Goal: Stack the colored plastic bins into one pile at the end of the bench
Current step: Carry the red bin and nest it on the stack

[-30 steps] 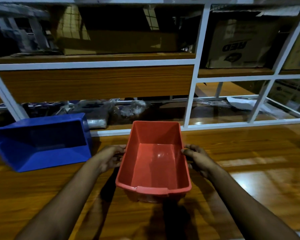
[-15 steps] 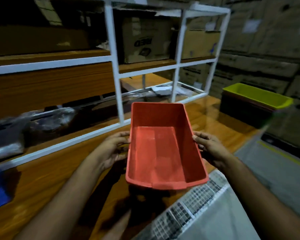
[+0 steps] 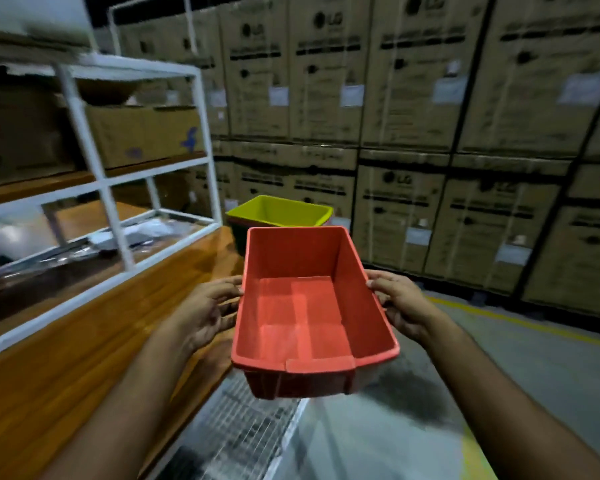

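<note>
Carrying step: left hand [image 3: 205,311] and right hand [image 3: 400,306] are gripping the red bin [image 3: 309,306] by its sides; next, nesting it into the green-topped pile [image 3: 279,211] just beyond the fingertips.

The empty red plastic bin [image 3: 309,306] is upright and off the bench, its long sides gripped, open top up. Beyond it, the yellow-green bin [image 3: 281,211] sits nested atop a darker pile at the bench's far end.
</note>
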The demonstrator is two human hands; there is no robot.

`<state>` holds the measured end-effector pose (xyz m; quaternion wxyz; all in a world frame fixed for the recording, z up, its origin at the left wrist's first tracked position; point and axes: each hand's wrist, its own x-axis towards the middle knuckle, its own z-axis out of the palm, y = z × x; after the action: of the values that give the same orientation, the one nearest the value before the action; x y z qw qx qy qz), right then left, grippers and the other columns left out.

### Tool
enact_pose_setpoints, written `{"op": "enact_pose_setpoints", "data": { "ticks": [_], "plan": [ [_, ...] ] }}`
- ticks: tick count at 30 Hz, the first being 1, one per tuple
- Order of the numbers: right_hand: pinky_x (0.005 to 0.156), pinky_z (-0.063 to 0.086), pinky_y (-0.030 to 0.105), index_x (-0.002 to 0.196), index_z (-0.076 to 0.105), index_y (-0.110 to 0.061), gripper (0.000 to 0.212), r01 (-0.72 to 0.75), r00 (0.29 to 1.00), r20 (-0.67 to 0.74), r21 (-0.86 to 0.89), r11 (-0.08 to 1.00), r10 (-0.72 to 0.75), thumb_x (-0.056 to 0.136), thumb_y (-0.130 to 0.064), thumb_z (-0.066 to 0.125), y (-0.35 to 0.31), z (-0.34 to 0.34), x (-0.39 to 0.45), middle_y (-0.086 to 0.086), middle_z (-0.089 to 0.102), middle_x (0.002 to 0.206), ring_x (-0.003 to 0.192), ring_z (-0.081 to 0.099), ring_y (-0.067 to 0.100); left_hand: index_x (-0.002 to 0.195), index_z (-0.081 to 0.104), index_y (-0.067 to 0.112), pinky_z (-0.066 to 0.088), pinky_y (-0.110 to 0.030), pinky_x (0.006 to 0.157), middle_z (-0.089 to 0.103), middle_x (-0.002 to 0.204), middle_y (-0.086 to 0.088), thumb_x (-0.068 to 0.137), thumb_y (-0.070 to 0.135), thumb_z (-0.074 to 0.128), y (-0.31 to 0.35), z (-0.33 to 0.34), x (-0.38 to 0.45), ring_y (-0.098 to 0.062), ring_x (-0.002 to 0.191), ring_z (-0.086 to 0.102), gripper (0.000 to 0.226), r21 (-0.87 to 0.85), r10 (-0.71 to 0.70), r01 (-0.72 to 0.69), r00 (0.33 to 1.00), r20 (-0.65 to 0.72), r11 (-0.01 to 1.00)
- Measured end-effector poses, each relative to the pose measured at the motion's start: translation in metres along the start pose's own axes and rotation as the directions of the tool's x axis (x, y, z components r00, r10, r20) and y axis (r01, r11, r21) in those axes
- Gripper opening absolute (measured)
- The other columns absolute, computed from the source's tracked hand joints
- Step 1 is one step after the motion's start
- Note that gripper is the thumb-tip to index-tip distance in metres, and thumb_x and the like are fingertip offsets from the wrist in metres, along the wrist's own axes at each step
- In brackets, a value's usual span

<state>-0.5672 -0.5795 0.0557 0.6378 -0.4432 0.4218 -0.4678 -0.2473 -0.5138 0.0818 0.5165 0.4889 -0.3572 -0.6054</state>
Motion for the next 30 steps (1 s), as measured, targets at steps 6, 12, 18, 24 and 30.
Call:
{"op": "enact_pose_setpoints", "data": {
  "ticks": [6, 12, 18, 24, 30],
  "plan": [
    [0.057, 0.053, 0.025, 0.097, 0.078, -0.015, 0.030, 0.034, 0.995, -0.095, 0.028, 0.999, -0.031, 0.089, -0.001, 0.052, -0.041, -0.092, 0.030, 0.015, 0.065, 0.092, 0.061, 0.054, 0.016, 0.108, 0.070, 0.014, 0.055, -0.022, 0.056, 0.071, 0.086, -0.001, 0.085, 0.001, 0.049, 0.006, 0.100, 0.076, -0.010, 0.069, 0.062, 0.034, 0.062, -0.007, 0.004, 0.999, 0.054, 0.998],
    [0.034, 0.037, 0.017, 0.116, 0.068, -0.007, 0.033, 0.044, 0.990, -0.136, -0.007, 0.999, -0.044, 0.093, 0.000, 0.046, -0.071, -0.134, 0.090, 0.002, 0.052, 0.057, 0.034, 0.039, 0.002, 0.113, 0.067, 0.013, 0.054, -0.019, 0.053, 0.064, 0.092, -0.005, 0.085, 0.005, 0.048, 0.021, 0.148, 0.145, -0.013, 0.075, 0.057, 0.035, 0.083, 0.018, -0.021, 0.999, 0.036, 0.996],
    [0.054, 0.051, 0.026, 0.109, 0.073, -0.009, 0.028, 0.084, 0.996, -0.010, -0.030, 0.996, -0.084, 0.091, -0.002, 0.053, -0.111, -0.141, 0.196, 0.017, 0.068, 0.087, 0.058, 0.055, 0.018, 0.105, 0.068, 0.014, 0.056, -0.023, 0.054, 0.063, 0.096, -0.007, 0.086, 0.005, 0.050, 0.052, 0.147, 0.219, -0.013, 0.078, 0.057, 0.028, 0.034, 0.070, -0.069, 0.997, -0.033, 0.997],
    [0.047, 0.041, 0.020, 0.112, 0.072, -0.009, 0.029, 0.070, 0.993, 0.099, -0.047, 0.996, -0.065, 0.089, -0.004, 0.055, -0.143, -0.116, 0.323, 0.010, 0.062, 0.084, 0.059, 0.040, 0.014, 0.102, 0.068, 0.013, 0.057, -0.024, 0.059, 0.064, 0.099, -0.007, 0.086, 0.003, 0.051, 0.094, 0.129, 0.289, -0.016, 0.082, 0.061, 0.025, -0.044, 0.152, -0.159, 0.978, -0.145, 0.986],
    [0.047, 0.054, 0.021, 0.115, 0.067, -0.007, 0.028, 0.096, 0.963, 0.261, -0.112, 0.989, -0.064, 0.095, -0.002, 0.049, -0.170, -0.065, 0.416, 0.012, 0.071, 0.090, 0.062, 0.067, 0.014, 0.101, 0.070, 0.013, 0.056, -0.026, 0.061, 0.064, 0.097, -0.006, 0.083, 0.003, 0.053, 0.127, 0.103, 0.337, -0.016, 0.079, 0.061, 0.027, -0.049, 0.184, -0.211, 0.927, -0.328, 0.976]
  ]
}}
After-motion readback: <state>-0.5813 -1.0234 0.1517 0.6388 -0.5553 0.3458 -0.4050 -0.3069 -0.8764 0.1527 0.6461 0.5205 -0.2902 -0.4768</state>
